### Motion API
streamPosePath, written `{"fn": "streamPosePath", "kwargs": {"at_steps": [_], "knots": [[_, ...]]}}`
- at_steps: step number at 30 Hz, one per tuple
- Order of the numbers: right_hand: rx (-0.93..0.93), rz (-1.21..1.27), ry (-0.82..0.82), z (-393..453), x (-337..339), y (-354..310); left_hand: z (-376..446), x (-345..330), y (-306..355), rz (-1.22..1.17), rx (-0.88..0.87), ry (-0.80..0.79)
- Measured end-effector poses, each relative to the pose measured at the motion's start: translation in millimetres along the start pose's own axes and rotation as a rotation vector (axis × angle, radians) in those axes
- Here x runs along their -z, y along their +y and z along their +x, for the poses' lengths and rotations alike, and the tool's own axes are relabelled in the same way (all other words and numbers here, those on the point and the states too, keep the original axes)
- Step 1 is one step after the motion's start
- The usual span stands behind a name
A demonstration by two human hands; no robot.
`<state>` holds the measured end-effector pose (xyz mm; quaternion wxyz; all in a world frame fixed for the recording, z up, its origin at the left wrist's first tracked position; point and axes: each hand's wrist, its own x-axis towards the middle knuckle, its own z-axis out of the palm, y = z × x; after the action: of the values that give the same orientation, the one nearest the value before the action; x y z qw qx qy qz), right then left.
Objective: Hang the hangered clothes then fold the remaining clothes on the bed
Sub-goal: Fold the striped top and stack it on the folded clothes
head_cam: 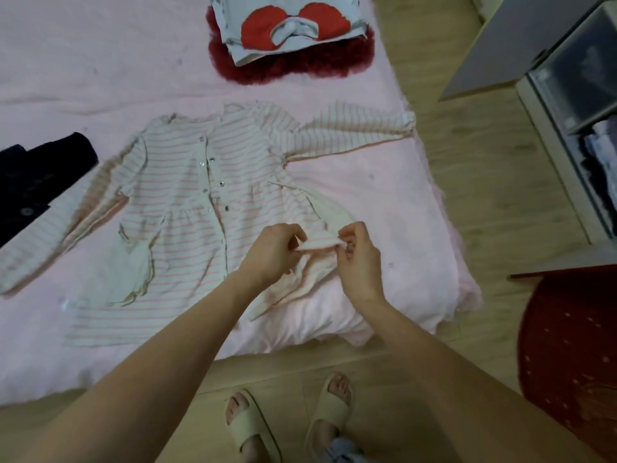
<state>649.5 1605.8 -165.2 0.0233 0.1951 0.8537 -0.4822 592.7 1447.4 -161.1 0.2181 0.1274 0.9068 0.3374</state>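
A pink-and-white striped dress (pixel 187 202) lies spread front up on the pink bed (pixel 367 202), sleeves out to both sides, its buttoned front partly undone. My left hand (pixel 272 253) and my right hand (pixel 359 259) each pinch a small fold of the dress's lower right hem, lifted a little off the bed between them. A folded grey top with a red print (pixel 287 26) rests on a fuzzy dark red garment (pixel 300 63) at the far side of the bed. A dark garment (pixel 33 182) lies at the left edge.
The bed's right edge drops to a wooden floor (pixel 494 182). A drawer unit with clothes (pixel 587 135) stands at the right. A red patterned rug (pixel 574 345) lies at the lower right. My feet in beige slippers (pixel 253 426) stand at the bed's near edge.
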Motion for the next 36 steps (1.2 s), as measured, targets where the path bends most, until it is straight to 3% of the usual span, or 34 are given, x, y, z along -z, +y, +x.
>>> {"fn": "streamPosePath", "kwargs": {"at_steps": [6,8,11,15,19,23,26,30,32,36], "knots": [[-0.054,0.099,-0.093,18.0,17.7,4.7,8.5,4.9,8.4,-0.061,-0.05,0.031],[-0.017,-0.028,-0.136,23.3,16.2,7.3,9.1,3.6,8.2,0.038,-0.153,0.037],[0.082,-0.154,-0.063,25.7,13.1,6.0,9.6,3.8,7.4,0.231,-0.307,0.004],[0.169,-0.191,-0.046,22.3,20.0,3.5,9.7,10.3,2.4,0.376,-0.344,0.051],[0.205,-0.174,-0.041,16.5,29.4,16.7,-1.2,12.4,-5.7,0.11,-0.2,0.079],[0.063,-0.019,-0.04,11.8,29.3,20.8,-20.8,-3.0,5.6,-0.371,0.128,0.482],[0.012,0.028,-0.048,9.8,26.7,25.1,-36.4,-20.5,7.7,-0.508,0.174,0.516],[-0.044,0.146,-0.033,14.5,32.7,32.4,-50.9,-47.4,-15.8,0.116,-0.138,0.126],[-0.077,0.183,-0.094,15.1,34.6,38.4,-53.4,-54.0,-35.2,0.397,-0.235,0.062],[-0.145,0.078,-0.12,13.6,31.7,47.9,-58.2,-41.5,-58.6,0.748,-0.108,0.063]]}}
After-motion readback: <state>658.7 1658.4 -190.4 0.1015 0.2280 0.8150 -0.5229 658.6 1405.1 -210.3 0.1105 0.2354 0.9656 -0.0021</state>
